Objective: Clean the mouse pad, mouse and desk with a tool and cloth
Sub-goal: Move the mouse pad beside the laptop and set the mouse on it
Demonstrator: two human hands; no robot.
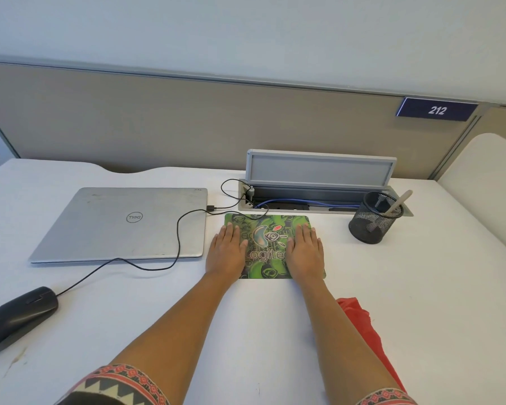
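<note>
Left hand (228, 250) and right hand (305, 252) are pressing flat, fingers straight and close together, on the green patterned rectangular mouse pad (268, 244) lying on the white desk (260, 331), beside the closed silver laptop (120, 225)

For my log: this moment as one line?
left hand flat, pad's left edge | right hand flat, pad's right edge | mouse untouched | cloth on desk

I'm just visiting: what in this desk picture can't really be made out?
All in the head view:
Mouse pad: both sides covered by the left hand and right hand, lying flat; its printed word ends under the right hand.
Red cloth: partly hidden behind the right forearm.
Mouse: its near end cut off by the left edge.
Pale tool in the mesh cup: its working end hidden inside, so its kind is unclear.
</note>
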